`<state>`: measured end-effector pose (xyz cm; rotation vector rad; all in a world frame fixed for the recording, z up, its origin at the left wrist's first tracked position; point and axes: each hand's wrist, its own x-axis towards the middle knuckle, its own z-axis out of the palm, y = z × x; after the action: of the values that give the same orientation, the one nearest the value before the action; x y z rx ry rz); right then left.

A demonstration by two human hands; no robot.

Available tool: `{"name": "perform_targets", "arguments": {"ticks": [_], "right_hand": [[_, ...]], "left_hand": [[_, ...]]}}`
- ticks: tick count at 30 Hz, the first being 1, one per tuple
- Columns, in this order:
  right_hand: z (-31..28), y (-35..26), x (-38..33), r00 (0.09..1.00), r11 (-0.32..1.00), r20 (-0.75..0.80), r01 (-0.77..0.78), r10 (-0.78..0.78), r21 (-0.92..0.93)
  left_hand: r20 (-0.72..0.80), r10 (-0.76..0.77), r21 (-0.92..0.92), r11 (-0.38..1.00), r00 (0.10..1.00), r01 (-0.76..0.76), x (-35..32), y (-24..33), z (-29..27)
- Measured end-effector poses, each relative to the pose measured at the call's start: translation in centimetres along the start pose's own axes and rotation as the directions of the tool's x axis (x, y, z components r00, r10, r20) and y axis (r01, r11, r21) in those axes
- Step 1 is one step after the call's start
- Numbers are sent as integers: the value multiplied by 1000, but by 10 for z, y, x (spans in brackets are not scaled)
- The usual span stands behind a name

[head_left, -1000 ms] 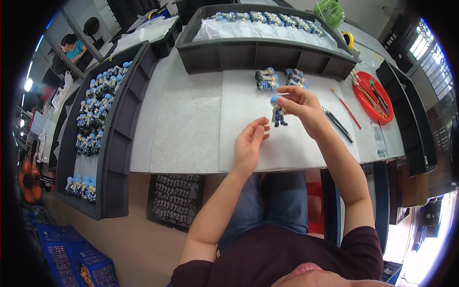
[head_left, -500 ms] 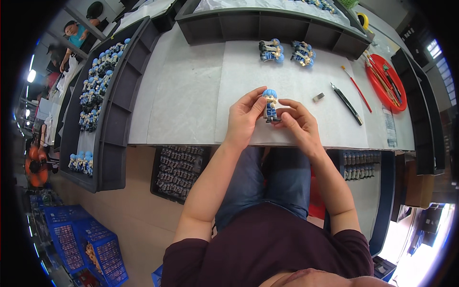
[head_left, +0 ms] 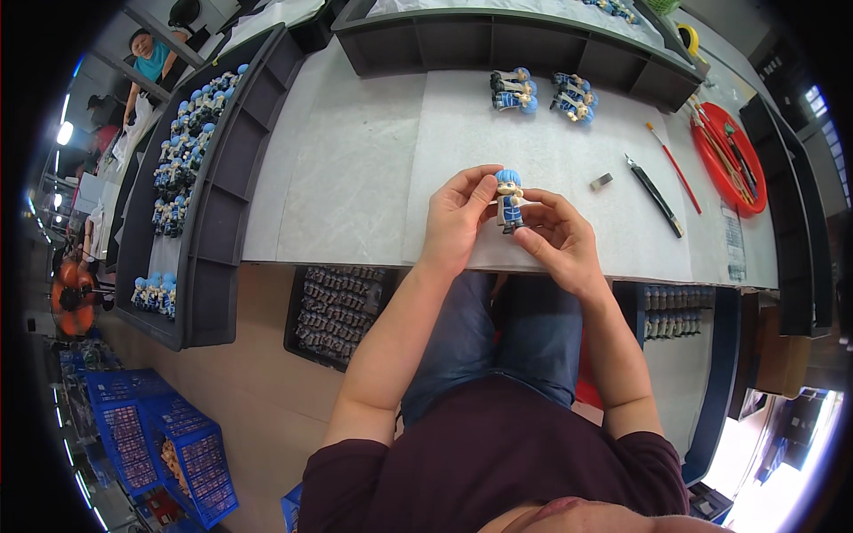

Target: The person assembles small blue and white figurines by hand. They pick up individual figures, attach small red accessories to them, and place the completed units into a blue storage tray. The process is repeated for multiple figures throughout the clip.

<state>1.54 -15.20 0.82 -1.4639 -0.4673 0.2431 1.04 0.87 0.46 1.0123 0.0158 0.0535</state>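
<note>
L hand (head_left: 458,213): pinching toy (head_left: 509,204) upright, thumb + fingers
R hand (head_left: 558,233): half-curled by toy's feet; can't tell if gripping from here
Blk knife (head_left: 655,197): nr red brush (head_left: 676,171)

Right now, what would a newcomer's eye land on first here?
Probably the blue-haired figurine in the left hand, near the middle, with the right hand at its other side. Next, likely the bright red dish at right and the dark bin at left, holding similar figurines.
</note>
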Motion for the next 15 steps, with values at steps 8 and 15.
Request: {"name": "perform_targets", "arguments": {"ticks": [8, 15], "right_hand": [[2, 2, 0, 1000, 1000, -29, -10, 10, -3], [1, 2, 0, 1000, 1000, -16, -4, 4, -3]], "left_hand": [[4, 7, -9, 1000, 1000, -7, 0, 1, 0], [1, -1, -13, 1000, 1000, 1, -1, 1, 0]]}}
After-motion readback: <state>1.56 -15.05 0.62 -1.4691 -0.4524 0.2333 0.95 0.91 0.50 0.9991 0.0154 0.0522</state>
